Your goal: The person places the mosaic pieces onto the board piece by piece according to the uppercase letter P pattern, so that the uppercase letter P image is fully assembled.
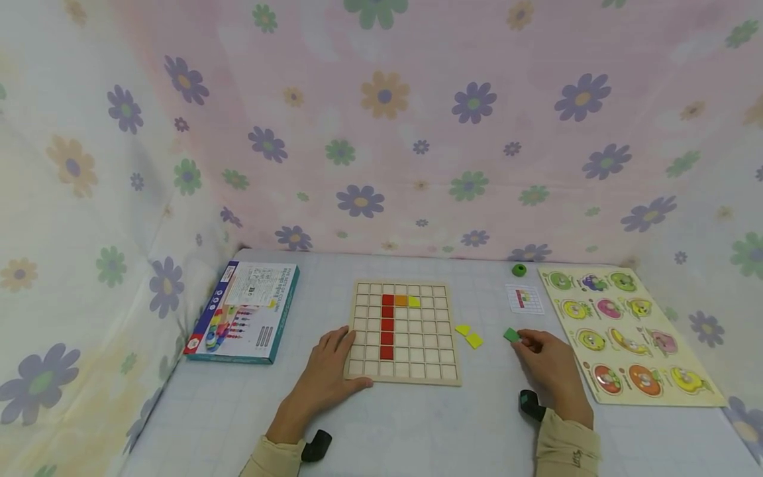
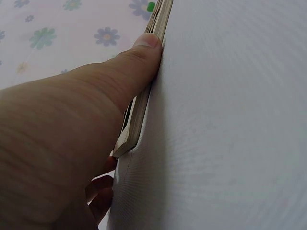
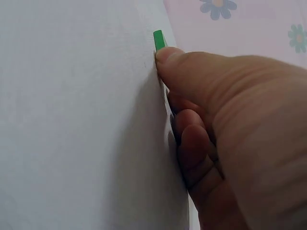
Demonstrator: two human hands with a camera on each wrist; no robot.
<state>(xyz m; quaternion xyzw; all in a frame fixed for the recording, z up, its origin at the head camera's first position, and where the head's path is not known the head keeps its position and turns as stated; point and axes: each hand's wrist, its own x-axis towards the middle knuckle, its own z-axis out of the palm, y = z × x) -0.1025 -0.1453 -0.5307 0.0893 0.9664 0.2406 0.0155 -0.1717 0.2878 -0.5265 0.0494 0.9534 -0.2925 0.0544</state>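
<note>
My right hand (image 1: 550, 366) pinches a small green square tile (image 1: 511, 334) between thumb and fingers, low over the table. The right wrist view shows one end of the green tile (image 3: 159, 40) sticking out past the thumb tip. My left hand (image 1: 326, 371) lies at the near left corner of a wooden grid board (image 1: 425, 351). Its fingers spread along the left side, and the thumb (image 2: 146, 43) touches the front edge. In the grid, a column of several red tiles (image 1: 387, 324) meets an orange tile (image 1: 402, 301) and a yellow-green tile (image 1: 414, 302) at its top.
Two loose yellow tiles (image 1: 473, 340) lie just right of the board. Farther back are a small pattern card (image 1: 524, 299) and a green bead (image 1: 519, 269). A fruit puzzle board (image 1: 632, 338) stands right, a toy box (image 1: 243, 311) left. Flowered cloth (image 1: 417, 165) walls the table.
</note>
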